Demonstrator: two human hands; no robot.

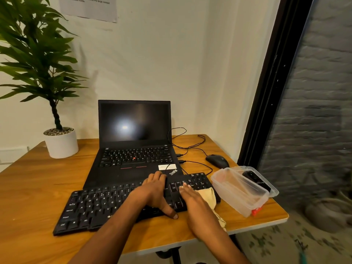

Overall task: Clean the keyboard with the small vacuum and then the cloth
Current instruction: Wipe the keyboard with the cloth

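A black external keyboard lies slanted across the wooden table, in front of an open laptop. My left hand rests over its right-middle part, fingers curled over the far edge and thumb at the near edge, holding it. My right hand lies flat on a pale yellow cloth, pressing it on the keyboard's right end. The cloth's tail hangs toward the table's front edge. A small black device, possibly the vacuum, lies in a clear plastic container at the right.
The black laptop stands open with a dark screen. A black mouse and its cables lie to the right. The clear container sits near the table's right edge. A potted plant stands at the back left.
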